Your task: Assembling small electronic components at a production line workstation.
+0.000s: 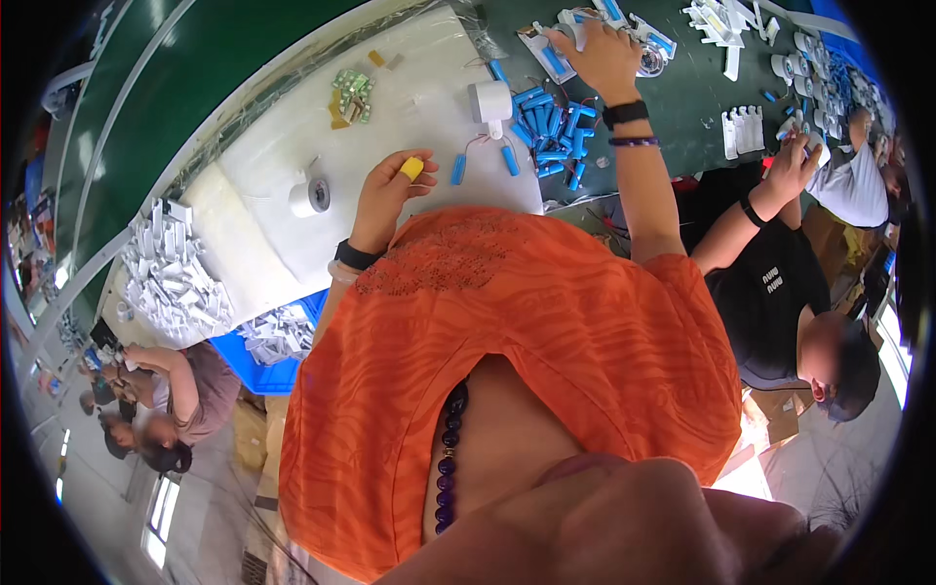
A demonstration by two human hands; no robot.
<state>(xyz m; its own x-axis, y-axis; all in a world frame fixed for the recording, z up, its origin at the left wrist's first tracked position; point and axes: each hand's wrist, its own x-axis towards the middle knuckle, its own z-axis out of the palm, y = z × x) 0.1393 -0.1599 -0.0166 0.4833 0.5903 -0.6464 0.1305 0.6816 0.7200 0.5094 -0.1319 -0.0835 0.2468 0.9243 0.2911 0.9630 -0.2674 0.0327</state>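
My left hand (382,200) hovers over the near part of the white mat (278,136), its fingers curled in. A small yellow piece (411,168) shows at its fingertips; whether it is held or worn on a finger I cannot tell. My right hand (606,63) reaches to the far side, fingers spread over white plastic housings (549,54) fitted with blue cells. Between the hands lies a heap of blue cylindrical battery cells (554,132) with thin wires. Beside it, a white round-cornered housing (490,102) is wired to loose cells.
A white roll (310,197) and small green circuit boards (353,96) are on the mat. White plastic parts (174,268) pile up at left, above a blue bin (258,375). A co-worker's hand (792,168) works at right; another person (185,400) sits at left.
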